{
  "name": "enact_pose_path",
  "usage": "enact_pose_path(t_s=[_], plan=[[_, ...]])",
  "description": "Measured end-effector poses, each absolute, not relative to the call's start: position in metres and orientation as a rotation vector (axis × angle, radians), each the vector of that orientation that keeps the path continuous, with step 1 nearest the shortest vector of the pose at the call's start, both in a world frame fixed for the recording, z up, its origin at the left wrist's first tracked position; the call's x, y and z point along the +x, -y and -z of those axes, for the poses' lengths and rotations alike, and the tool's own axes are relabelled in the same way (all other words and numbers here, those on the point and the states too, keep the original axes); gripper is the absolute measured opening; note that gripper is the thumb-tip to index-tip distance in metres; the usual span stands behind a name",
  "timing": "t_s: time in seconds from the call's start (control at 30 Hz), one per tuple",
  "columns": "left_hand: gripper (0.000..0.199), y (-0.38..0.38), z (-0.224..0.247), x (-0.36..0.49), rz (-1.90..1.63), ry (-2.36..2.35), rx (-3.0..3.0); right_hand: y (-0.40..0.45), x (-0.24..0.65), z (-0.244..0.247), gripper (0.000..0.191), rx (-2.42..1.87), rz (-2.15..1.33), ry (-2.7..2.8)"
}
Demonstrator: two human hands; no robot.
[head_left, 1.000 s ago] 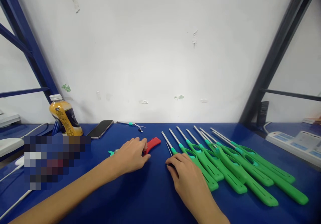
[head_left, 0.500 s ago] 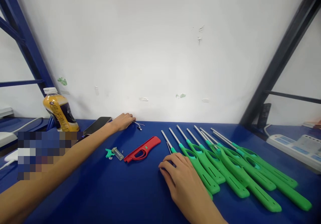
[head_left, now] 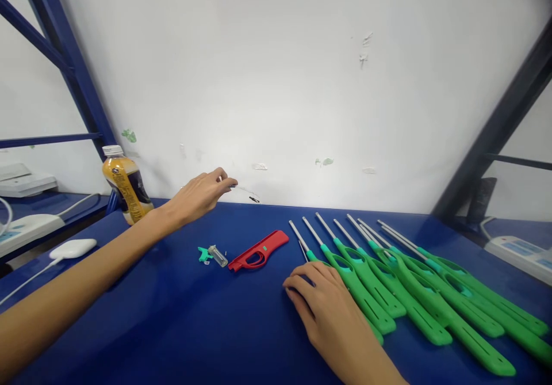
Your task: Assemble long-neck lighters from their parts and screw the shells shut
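Observation:
My left hand (head_left: 202, 194) is raised in front of the wall, above the table's back edge. Its thumb and fingertips pinch a small dark part (head_left: 233, 186), from which thin wires run to a little black end piece (head_left: 254, 199) hanging free. On the table, my right hand (head_left: 323, 298) rests with curled fingers beside the leftmost green lighters (head_left: 366, 293). A thin metal rod (head_left: 303, 250) pokes out by its fingers; what lies beneath is hidden. Between the hands lies a red lighter shell half (head_left: 261, 250). Left of it are a clear fuel tank (head_left: 218, 256) and a green trigger piece (head_left: 205, 254).
Several long-necked green lighters (head_left: 470, 345) lie fanned across the right side. A yellow bottle (head_left: 127, 186) stands at the back left, near a white device with a cable (head_left: 73, 248). Power strips (head_left: 524, 257) sit at both sides. A wall (head_left: 267, 97) closes off the back.
My left hand has lifted off the table's back edge with the wired part in its fingers. The view has shifted, moving the scene rightward. My right hand stays beside the green lighters.

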State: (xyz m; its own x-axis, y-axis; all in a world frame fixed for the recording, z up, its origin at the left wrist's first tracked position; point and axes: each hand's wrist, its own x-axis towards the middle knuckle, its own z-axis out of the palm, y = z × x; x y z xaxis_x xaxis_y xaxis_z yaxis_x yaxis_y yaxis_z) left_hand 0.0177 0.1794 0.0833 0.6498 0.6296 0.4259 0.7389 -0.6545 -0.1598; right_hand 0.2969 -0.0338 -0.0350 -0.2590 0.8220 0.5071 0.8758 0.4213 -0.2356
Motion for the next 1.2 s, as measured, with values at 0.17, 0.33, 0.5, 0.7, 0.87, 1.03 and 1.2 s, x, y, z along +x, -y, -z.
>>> enact_pose_path(t_s=[0.17, 0.33, 0.5, 0.7, 0.87, 1.03, 1.2], plan=[[0.042, -0.098, -0.083, -0.017, 0.739, 1.07, -2.608, 0.037, 0.301, 0.036, 0.024, -1.427, 0.157, 2.158], [0.032, -0.032, -0.071, -0.044, 0.871, 1.037, -2.756, 0.022, 0.3, 0.017, 0.047, -1.414, 0.205, 2.321], [0.023, -0.012, -0.066, -0.053, 0.996, 1.215, -2.818, -0.032, 0.289, -0.009, 0.064, -1.328, 0.16, 2.592], [0.02, -0.008, -0.058, -0.061, 1.036, 1.314, -2.841, -0.052, 0.281, -0.016, 0.043, -1.239, 0.068, 2.745], [0.022, -0.012, -0.036, -0.088, 1.017, 1.314, -2.77, -0.014, 0.284, -0.022, 0.042, -1.233, 0.039, 2.739], [0.022, -0.019, -0.019, -0.096, 1.045, 1.31, -2.772, -0.026, 0.299, -0.037, 0.052, -1.347, 0.049, 2.636], [0.023, -0.016, -0.011, -0.08, 1.049, 1.385, -2.786, -0.072, 0.297, -0.028, 0.052, -1.415, -0.012, 2.657]])
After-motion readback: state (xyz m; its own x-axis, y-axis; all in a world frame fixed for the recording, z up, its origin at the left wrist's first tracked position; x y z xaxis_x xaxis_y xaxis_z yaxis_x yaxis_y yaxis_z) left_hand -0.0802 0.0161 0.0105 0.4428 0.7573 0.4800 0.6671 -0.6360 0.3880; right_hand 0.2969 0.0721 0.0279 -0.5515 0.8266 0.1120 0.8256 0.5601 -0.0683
